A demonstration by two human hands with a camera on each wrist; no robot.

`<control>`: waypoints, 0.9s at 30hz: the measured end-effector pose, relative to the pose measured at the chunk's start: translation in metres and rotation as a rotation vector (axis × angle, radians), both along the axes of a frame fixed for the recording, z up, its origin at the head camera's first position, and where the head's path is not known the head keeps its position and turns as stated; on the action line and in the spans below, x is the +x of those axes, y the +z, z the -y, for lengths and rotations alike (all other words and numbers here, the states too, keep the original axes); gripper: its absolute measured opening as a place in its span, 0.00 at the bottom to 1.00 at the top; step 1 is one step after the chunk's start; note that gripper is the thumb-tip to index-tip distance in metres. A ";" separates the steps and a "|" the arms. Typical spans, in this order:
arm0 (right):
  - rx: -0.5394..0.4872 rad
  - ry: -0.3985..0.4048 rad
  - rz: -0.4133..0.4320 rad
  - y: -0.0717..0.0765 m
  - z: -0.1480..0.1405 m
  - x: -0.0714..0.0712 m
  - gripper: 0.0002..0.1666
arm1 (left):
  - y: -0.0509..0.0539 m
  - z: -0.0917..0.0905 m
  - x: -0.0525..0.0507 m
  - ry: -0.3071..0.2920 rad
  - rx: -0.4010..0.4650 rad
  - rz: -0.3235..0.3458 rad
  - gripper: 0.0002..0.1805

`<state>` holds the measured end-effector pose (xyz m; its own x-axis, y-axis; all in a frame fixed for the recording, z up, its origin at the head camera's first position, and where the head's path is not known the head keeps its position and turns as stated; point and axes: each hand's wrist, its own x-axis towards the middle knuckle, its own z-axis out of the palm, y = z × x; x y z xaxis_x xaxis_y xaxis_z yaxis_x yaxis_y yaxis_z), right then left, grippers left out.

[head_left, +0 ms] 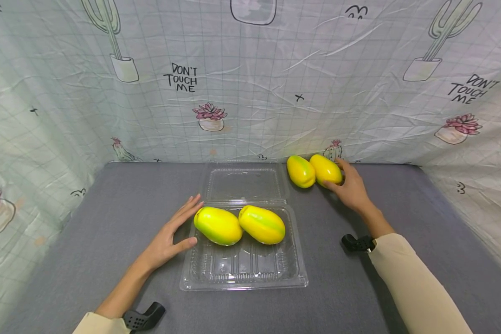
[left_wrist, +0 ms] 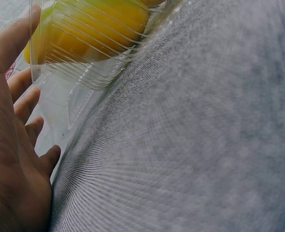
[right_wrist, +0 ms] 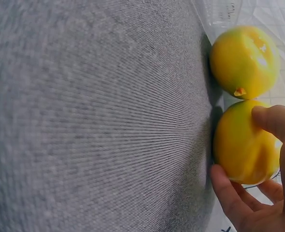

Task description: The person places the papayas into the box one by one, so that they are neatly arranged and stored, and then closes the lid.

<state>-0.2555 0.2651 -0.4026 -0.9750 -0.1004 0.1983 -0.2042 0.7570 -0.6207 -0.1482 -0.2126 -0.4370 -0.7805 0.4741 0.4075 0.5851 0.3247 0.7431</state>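
A clear plastic clamshell box (head_left: 244,278) lies with its lid folded back. In its base sit two yellow-green papayas, a left one (head_left: 218,226) and a right one (head_left: 262,225), side by side. My left hand (head_left: 167,241) rests at the box's left side with fingers spread and fairly straight; in the left wrist view its thumb lies against the clear wall. At the table's back, my right hand (head_left: 352,188) grips a third papaya (right_wrist: 246,145) between thumb and fingers. Another papaya (head_left: 301,171) touches that one on its left.
The grey cloth-covered table (head_left: 121,222) runs back to a white patterned curtain (head_left: 250,93), which also hangs at both sides. The transparent lid (head_left: 246,183) lies flat behind the base, left of the back papayas. A black wrist device (head_left: 145,317) sits on each arm.
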 end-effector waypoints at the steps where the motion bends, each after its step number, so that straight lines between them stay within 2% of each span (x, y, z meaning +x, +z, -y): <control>1: 0.001 0.002 -0.005 0.000 0.000 0.000 0.46 | 0.000 0.000 0.000 0.000 0.000 0.001 0.40; 12: 0.046 -0.013 -0.003 0.000 0.001 0.002 0.45 | -0.001 -0.001 0.001 0.006 -0.001 0.003 0.41; 22: -0.027 -0.079 -0.055 -0.004 0.000 0.012 0.44 | -0.002 -0.001 0.000 0.004 0.002 0.000 0.40; 27: -0.059 -0.095 -0.054 -0.003 0.000 0.015 0.45 | -0.003 -0.001 0.001 0.004 0.007 -0.005 0.40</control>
